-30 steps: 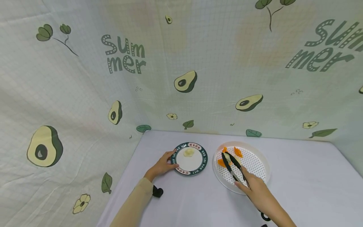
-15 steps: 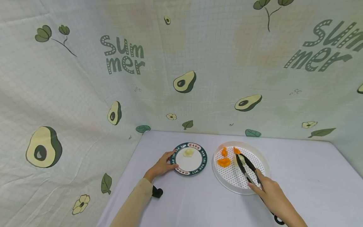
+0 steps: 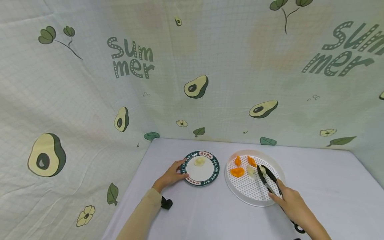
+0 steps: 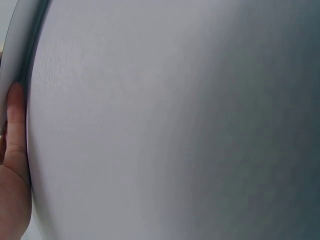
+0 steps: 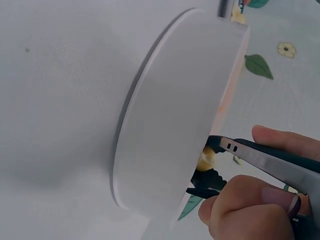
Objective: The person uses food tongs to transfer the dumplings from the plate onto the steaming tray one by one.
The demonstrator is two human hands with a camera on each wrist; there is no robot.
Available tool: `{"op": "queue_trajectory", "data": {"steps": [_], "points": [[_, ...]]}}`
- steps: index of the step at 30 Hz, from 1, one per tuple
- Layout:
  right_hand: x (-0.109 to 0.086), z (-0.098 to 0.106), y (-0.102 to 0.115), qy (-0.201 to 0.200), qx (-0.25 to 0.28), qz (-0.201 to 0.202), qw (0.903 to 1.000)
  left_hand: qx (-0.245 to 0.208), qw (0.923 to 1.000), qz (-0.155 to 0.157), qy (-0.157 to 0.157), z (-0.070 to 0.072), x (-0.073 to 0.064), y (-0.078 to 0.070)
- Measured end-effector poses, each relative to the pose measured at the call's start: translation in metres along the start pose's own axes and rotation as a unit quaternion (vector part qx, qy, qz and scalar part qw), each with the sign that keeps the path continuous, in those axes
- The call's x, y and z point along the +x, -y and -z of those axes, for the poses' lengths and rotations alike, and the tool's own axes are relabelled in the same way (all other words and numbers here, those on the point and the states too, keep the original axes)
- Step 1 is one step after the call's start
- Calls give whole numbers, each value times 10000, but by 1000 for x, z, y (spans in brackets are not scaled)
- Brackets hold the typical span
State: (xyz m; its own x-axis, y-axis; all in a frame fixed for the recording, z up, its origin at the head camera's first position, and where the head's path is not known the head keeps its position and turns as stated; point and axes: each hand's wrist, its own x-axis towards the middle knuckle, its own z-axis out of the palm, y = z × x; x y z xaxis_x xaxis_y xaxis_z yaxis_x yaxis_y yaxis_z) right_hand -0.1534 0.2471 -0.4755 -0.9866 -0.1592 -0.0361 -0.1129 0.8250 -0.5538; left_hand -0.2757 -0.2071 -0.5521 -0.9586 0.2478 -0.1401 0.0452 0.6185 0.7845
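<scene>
My left hand (image 3: 172,174) grips the left rim of a round plate (image 3: 200,178) with a dark green lettered border. A pale, translucent food piece (image 3: 199,161) lies on that plate. My right hand (image 3: 290,200) holds black-tipped metal tongs (image 3: 271,186) over a round white perforated tray (image 3: 255,191). Between the tong tips sits a yellowish-white piece (image 5: 206,159). Left of the tips, a second pale piece (image 3: 250,171) rests on the tray. Orange pieces (image 3: 237,172) lie at the tray's left and back. In the left wrist view, a finger (image 4: 16,115) runs along the plate's underside edge.
The table is covered in white (image 3: 192,213). A cloth backdrop (image 3: 222,66) printed with avocados rises behind and at the left. Beside my left forearm is a small black object (image 3: 166,203). The tray's tall side wall (image 5: 165,110) stands near my right hand.
My right hand has moved right with the tongs, from the orange pieces toward the tray's middle right. One pale piece now lies clear of the tongs. The left hand and plate stay still.
</scene>
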Motion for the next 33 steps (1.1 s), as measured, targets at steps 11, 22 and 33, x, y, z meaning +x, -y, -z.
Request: {"op": "queue_trajectory", "data": {"steps": [11, 22, 33], "points": [[8, 0, -6, 48, -81, 128, 9999, 27, 10000, -39, 37, 0, -1, 1], [16, 6, -11, 133, -42, 1, 9999, 45, 10000, -34, 26, 0, 0, -2], [17, 10, -14, 249, -67, -211, 9994, 84, 9999, -60, 43, 0, 0, 0]]}}
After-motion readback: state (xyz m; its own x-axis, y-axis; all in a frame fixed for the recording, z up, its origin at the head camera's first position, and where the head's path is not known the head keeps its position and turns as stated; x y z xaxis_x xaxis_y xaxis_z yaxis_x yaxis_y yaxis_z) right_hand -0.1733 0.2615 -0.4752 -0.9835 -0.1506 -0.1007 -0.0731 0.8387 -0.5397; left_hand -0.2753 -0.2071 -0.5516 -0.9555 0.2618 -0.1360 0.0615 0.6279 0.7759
